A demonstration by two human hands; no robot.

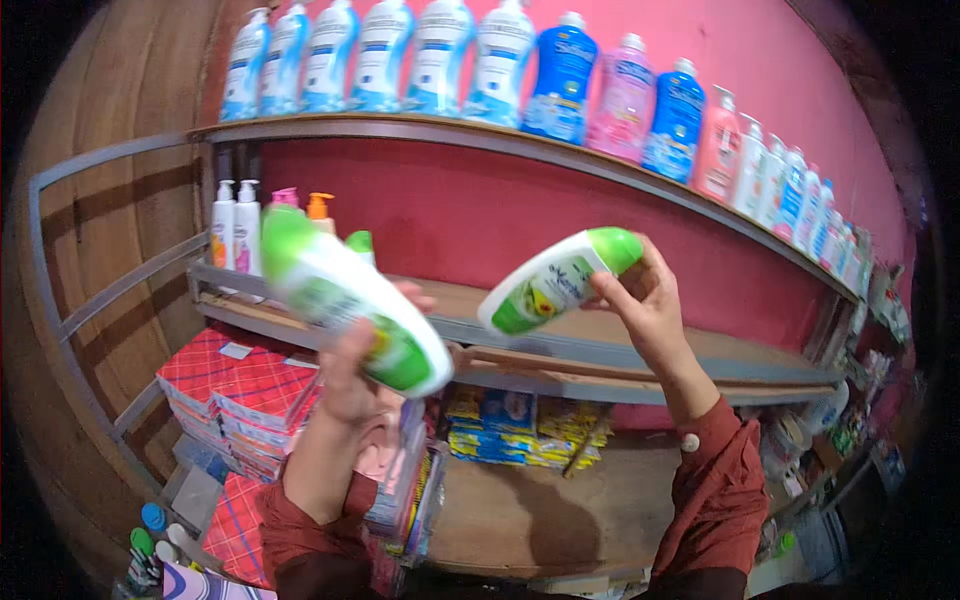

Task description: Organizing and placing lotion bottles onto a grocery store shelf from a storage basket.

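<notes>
My left hand [352,375] grips a white lotion bottle [405,337] with a green cap by its lower part, tilted and blurred. In my right hand [637,292] is a similar white bottle [540,285] with a green label, pinched at its green cap end and leaning over. Both bottles are held up in front of the middle shelf [585,341]. Behind the left bottle, a green cap [360,241] of another bottle shows; most of that bottle is hidden. White pump bottles [246,232] and an orange pump top [321,204] stand at that shelf's left end.
A row of white-and-blue bottles [439,60], blue bottles [562,82] and pink bottles [622,97] lines the upper shelf [360,129]. Red plaid boxes [247,375] are stacked below left. Yellow and blue packets [525,427] lie on the lower shelf [630,495]. A metal frame [49,255] borders the left.
</notes>
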